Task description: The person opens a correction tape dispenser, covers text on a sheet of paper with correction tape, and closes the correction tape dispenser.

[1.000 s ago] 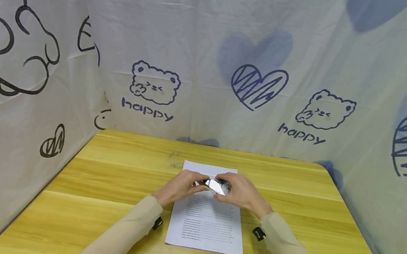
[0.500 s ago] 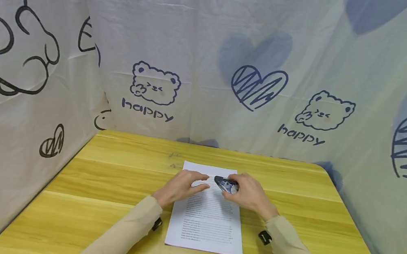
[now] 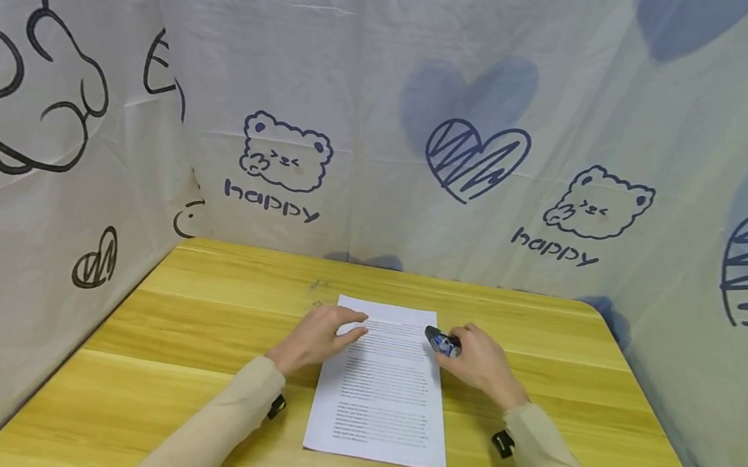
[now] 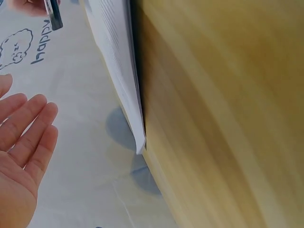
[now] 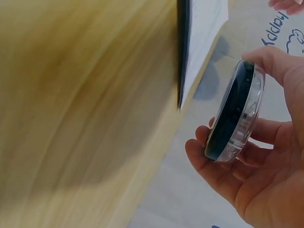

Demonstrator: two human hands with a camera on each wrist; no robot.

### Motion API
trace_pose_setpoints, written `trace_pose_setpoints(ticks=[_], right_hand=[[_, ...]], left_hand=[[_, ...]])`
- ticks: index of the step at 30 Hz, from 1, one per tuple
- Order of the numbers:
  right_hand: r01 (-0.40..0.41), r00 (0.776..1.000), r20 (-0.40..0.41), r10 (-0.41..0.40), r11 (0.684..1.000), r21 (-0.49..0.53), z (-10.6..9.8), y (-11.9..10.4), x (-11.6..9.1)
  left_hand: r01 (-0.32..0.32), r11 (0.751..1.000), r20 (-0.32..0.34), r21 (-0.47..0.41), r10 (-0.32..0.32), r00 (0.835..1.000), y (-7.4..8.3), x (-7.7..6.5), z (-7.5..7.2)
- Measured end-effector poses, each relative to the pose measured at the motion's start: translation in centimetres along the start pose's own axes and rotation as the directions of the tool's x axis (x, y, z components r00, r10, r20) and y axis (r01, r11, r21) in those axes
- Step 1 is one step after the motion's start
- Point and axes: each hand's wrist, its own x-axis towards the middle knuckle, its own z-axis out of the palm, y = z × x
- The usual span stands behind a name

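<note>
My right hand [image 3: 480, 360] holds a correction tape [image 3: 443, 342] with a dark body and a clear plastic casing, just above the right edge of the printed paper [image 3: 391, 408]. In the right wrist view, thumb and fingers grip the correction tape [image 5: 235, 114] by its ends, with its dark side facing the table. My left hand [image 3: 317, 337] hovers by the paper's upper left edge, thumb and fingers apart and nothing between them. The left wrist view shows its palm [image 4: 23, 156] with the fingers extended.
The paper lies lengthwise in the middle of a yellow wood-grain table [image 3: 202, 337]. A white cloth [image 3: 376, 211] with hearts and bears hangs behind the table and along both sides. Black straps show at both wrists.
The left hand's fingertips have come off the correction tape, and that hand has drawn left. My right hand has carried the correction tape right, to the paper's edge. The paper has stayed put.
</note>
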Motion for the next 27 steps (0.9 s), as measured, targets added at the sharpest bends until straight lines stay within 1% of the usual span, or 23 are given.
trace_pose_setpoints(ticks=[4, 12, 15, 21, 27], right_hand=[[-0.034, 0.999, 0.015, 0.035, 0.999, -0.012, 0.0, 0.5, -0.3], [-0.104, 0.993, 0.056, 0.106, 0.994, -0.043, -0.1, 1.6, -0.7], [-0.132, 0.989, 0.068, 0.134, 0.99, -0.04, 0.0, 2.1, -0.8], [-0.174, 0.981, 0.08, 0.177, 0.984, -0.041, 0.3, 2.9, -1.0], [-0.207, 0.973, 0.091, 0.211, 0.977, -0.048, 0.3, 3.5, -1.4]], left_hand=[[0.007, 1.0, -0.001, 0.002, -0.007, 1.0, -0.2, -0.2, -0.4], [0.077, 0.996, -0.001, 0.035, -0.077, 0.997, -1.1, -0.7, -1.2], [0.09, 0.995, -0.003, 0.04, -0.09, 0.996, -1.4, -1.0, -1.5], [0.101, 0.994, -0.019, 0.039, -0.101, 0.995, -2.0, -1.7, -2.0], [0.149, 0.989, -0.033, 0.018, -0.148, 0.988, -2.4, -2.4, -2.6]])
